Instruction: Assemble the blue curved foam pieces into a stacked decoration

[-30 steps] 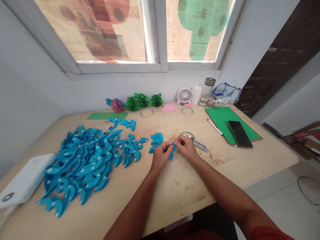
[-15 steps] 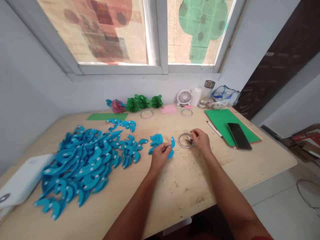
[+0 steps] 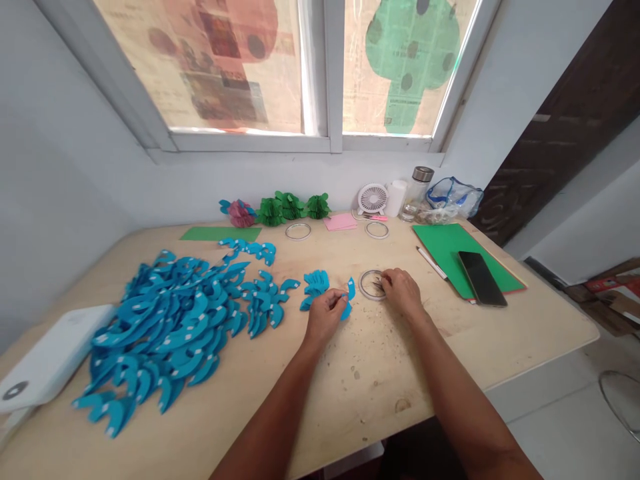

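A curved blue paper piece (image 3: 351,288) with a white patch is pinched in my left hand (image 3: 326,313), its ends sticking out past the fingertips. Just left of that hand lies a small stack of blue paper pieces (image 3: 316,279). My right hand (image 3: 401,291) is closed, its fingertips down at the right side of a roll of tape (image 3: 363,292) lying flat. Small dark scraps (image 3: 376,287) sit inside the ring, by those fingertips. Whatever the right fingers pinch is too small to make out.
A large heap of blue paper pieces (image 3: 165,320) covers the table's left side, beside a white device (image 3: 55,353). Two more tape rolls (image 3: 299,231), folded green paper shapes (image 3: 290,207), a fan (image 3: 373,199) and a bottle (image 3: 417,193) stand behind. A phone (image 3: 481,279) rests on green paper (image 3: 440,243).
My right fingertips have come down to the scraps within the tape roll. My left hand keeps its pinch on the blue paper piece. The whole view has shifted slightly.
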`<move>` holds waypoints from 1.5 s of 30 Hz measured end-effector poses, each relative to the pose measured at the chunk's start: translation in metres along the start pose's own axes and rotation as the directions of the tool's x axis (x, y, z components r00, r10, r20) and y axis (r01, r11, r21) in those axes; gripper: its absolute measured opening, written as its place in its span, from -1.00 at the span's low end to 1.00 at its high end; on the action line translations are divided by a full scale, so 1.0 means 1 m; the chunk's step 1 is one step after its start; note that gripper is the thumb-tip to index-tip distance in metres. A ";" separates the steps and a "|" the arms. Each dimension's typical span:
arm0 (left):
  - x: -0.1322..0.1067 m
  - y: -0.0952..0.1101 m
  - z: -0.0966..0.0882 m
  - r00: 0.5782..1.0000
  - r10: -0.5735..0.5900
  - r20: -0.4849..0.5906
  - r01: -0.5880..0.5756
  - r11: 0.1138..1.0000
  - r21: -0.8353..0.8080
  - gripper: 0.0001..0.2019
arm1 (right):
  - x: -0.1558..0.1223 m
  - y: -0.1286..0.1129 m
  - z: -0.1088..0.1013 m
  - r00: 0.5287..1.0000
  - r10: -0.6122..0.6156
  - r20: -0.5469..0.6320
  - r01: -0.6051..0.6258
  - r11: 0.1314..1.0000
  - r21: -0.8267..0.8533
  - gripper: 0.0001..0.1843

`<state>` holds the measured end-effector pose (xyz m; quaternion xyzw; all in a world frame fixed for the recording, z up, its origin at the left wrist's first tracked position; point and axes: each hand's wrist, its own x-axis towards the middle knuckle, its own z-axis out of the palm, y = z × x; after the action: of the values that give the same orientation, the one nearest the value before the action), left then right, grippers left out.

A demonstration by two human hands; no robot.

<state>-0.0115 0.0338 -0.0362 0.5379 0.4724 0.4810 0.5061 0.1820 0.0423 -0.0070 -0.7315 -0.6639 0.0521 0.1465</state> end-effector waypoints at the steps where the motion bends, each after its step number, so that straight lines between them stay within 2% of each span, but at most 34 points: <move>1: 0.000 0.000 0.000 1.000 0.002 0.003 -0.002 1.000 0.005 -0.84 | 0.000 -0.001 0.001 1.000 0.001 -0.003 -0.001 1.000 0.001 -0.78; 14: -0.001 0.004 0.000 1.000 0.019 -0.006 -0.019 1.000 0.006 -0.84 | -0.004 -0.003 0.008 0.996 0.002 -0.089 0.006 0.996 0.090 -0.87; 28: 0.001 -0.001 0.000 1.000 0.022 0.009 -0.023 1.000 0.016 -0.84 | -0.004 -0.007 0.009 0.996 0.037 -0.086 -0.030 0.996 0.084 -0.85; 33: -0.001 0.003 0.000 1.000 0.000 -0.001 0.000 1.000 -0.010 -0.84 | -0.001 -0.004 0.011 0.986 0.099 -0.137 -0.070 0.977 0.203 -0.84; 36: -0.002 0.004 0.001 1.000 -0.014 -0.012 0.014 0.999 -0.039 -0.84 | 0.002 -0.001 0.013 0.979 0.142 -0.148 -0.074 0.919 0.387 -0.83; 38: -0.002 0.005 0.001 1.000 -0.026 -0.017 0.025 0.998 -0.058 -0.84 | 0.004 0.001 0.015 0.976 0.165 -0.143 -0.065 0.844 0.532 -0.80; 42: -0.001 0.006 0.000 0.998 -0.057 -0.040 0.053 0.994 -0.092 -0.80 | 0.007 0.000 0.017 0.976 0.194 -0.101 -0.044 0.628 0.777 -0.74; 45: -0.001 0.007 0.000 0.995 -0.073 -0.062 0.065 0.989 -0.130 -0.76 | 0.007 -0.004 0.012 0.977 0.206 -0.050 -0.056 0.476 0.878 -0.70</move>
<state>-0.0116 0.0323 -0.0288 0.4716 0.4755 0.5100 0.5398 0.1756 0.0509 -0.0163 -0.6066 -0.4750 0.3374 0.5408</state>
